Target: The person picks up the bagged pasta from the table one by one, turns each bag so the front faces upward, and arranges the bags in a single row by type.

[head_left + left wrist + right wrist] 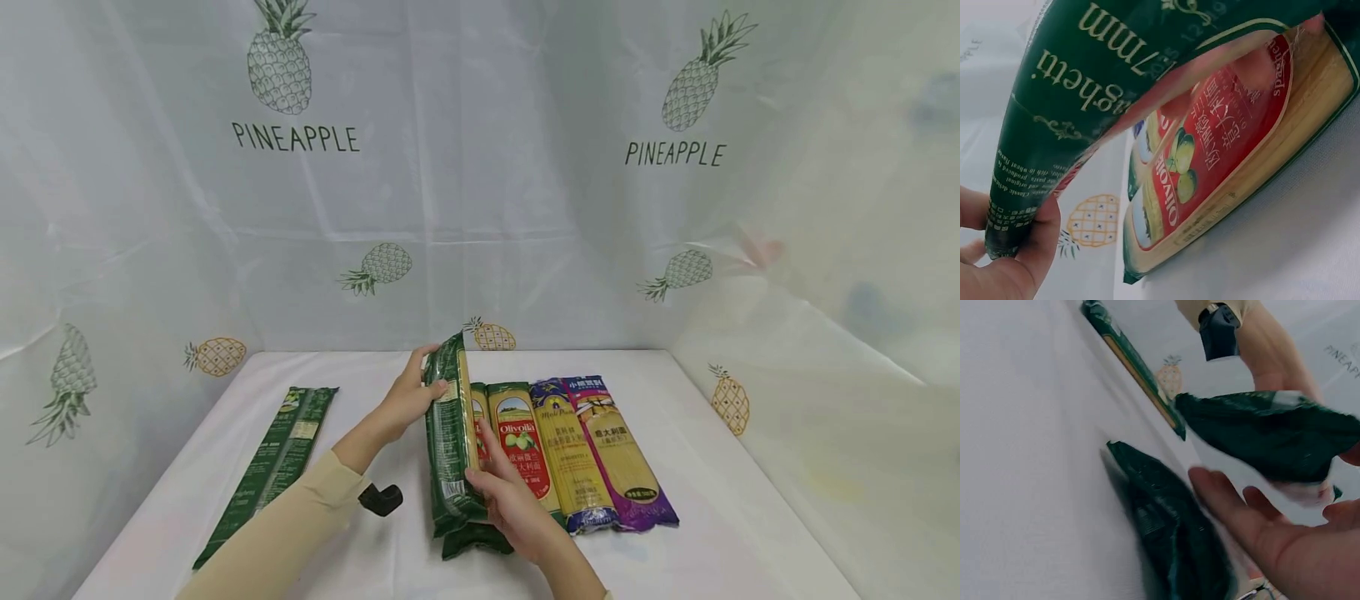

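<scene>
Aloft, a green spaghetti pack (450, 437) leaned over the row's left end; the left hand (407, 400) gripped its upper part, while the right hand (513, 507), fingers extended and parted, was at its lower edge. Beside it lay an Olivoilà pack (523, 450).

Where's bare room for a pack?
Free: white cloth tabletop right of the long purple-yellow plastic pack; between the lone long green plastic pack and left hand. Crowded: centre, packs side by side near right hand.
</scene>
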Available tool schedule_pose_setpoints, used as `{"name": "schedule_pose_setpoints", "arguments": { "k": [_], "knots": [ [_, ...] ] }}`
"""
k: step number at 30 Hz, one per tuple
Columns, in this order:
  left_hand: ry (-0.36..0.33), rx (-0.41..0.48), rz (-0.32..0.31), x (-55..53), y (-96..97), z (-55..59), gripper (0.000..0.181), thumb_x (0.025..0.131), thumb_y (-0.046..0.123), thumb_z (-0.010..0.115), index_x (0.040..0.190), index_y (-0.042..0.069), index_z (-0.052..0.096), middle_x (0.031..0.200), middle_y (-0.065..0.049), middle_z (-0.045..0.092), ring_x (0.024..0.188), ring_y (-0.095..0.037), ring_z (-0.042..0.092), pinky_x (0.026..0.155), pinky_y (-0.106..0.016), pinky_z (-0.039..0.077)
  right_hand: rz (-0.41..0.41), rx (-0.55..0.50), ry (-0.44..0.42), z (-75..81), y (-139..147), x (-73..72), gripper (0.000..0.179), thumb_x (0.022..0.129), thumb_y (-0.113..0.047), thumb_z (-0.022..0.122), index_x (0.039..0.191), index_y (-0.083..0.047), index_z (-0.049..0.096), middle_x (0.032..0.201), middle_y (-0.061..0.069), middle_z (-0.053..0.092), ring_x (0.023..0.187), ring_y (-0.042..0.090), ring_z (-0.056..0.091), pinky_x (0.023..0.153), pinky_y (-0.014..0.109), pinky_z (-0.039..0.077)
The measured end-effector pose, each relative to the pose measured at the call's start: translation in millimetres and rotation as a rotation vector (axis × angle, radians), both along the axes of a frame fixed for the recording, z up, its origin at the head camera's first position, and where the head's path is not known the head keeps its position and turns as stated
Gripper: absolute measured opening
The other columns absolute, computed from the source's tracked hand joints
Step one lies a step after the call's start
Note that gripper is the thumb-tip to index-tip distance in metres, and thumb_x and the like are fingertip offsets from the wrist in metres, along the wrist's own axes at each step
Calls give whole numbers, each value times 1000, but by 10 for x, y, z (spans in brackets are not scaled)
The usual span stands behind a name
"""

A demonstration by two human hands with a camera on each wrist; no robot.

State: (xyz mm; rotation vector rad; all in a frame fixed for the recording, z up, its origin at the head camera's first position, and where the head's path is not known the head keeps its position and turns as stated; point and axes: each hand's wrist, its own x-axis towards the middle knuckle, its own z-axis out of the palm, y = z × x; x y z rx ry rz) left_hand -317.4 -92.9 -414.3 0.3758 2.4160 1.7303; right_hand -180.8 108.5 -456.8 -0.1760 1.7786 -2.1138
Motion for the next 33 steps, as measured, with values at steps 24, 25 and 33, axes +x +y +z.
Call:
{"name": "schedule_pose_setpoints", "arguments": {
  "k": [24, 25, 33],
  "knots": [
    [82, -266, -36, 38, 24, -80, 77, 112, 36, 56, 172, 26, 8, 156, -35, 46, 140, -52, 51, 106, -70, 45, -77, 63, 67, -130, -110, 1, 92, 106, -14, 65, 173, -35, 5, 172, 24, 25, 147, 46, 43, 104, 78, 42],
    [108, -293, -32, 42, 29, -83, 79, 111, 39, 57, 172, 25, 9, 155, -35, 49, 136, -51, 55, 104, -69, 48, -86, 71, 64, -119, -112, 4, 92, 105, -14, 66, 173, -36, 7, 172, 24, 26, 146, 46, 44, 102, 78, 43],
    [233, -316, -51, 70, 37, -83, 75, 108, 42, 63, 169, 29, 21, 158, -28, 49, 134, -51, 57, 103, -71, 48, -136, 133, 86, -29, -144, 26, 92, 102, -9, 70, 172, -35, 17, 163, 23, 42, 130, 34, 60, 98, 61, 57]
  ]
}}
